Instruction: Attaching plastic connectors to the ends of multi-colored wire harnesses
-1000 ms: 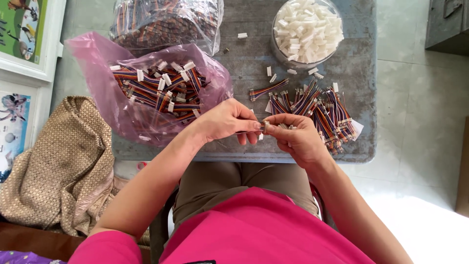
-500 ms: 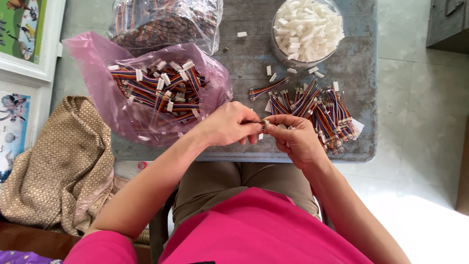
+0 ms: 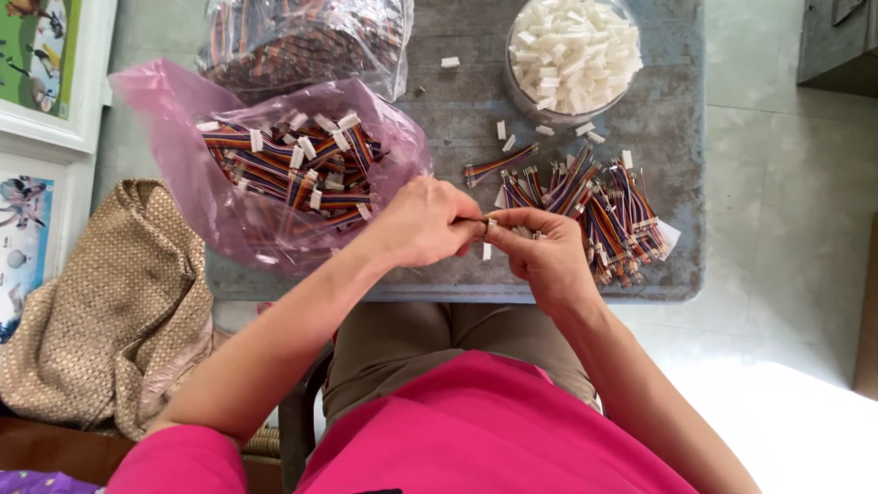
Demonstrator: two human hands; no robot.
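Home piecework spot: small grey table (image 3: 457,128) on tiled floor (image 3: 777,183), framed pictures (image 3: 46,73) left, bagged wire harnesses (image 3: 293,165).

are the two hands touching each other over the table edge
Touching. The head view shows the left hand and right hand meeting at the fingertips, with no gap between them, pinched on a small wire piece.

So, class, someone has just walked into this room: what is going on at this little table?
A person in a pink top sits at a small grey table, both hands together over its near edge. The left hand and right hand pinch a short multicoloured wire piece between their fingertips. A pile of loose ribbon wires lies by the right hand, a pink bag of wires with white connectors by the left, and a clear tub of white connectors at the far edge.
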